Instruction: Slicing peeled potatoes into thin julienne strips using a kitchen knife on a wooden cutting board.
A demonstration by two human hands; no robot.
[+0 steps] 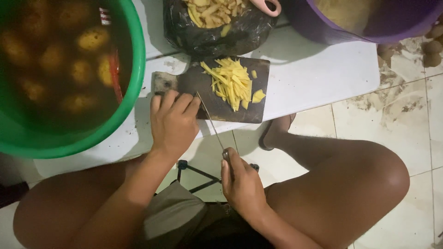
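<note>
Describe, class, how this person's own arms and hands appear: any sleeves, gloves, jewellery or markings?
Both forearms are bare, with no sleeves in view. The left hand and right hand wear no gloves, and no rings, watch, bracelet or markings can be made out. The only clothing visible is grey-and-dark shorts at the lap.

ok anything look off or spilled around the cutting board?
Mostly tidy. Odd bits: brown dirt smears on the floor tiles beside unpeeled potatoes at the right edge, and the water in the green tub is murky brown. Potato strips sit piled on the cutting board, none spilled off it.
</note>
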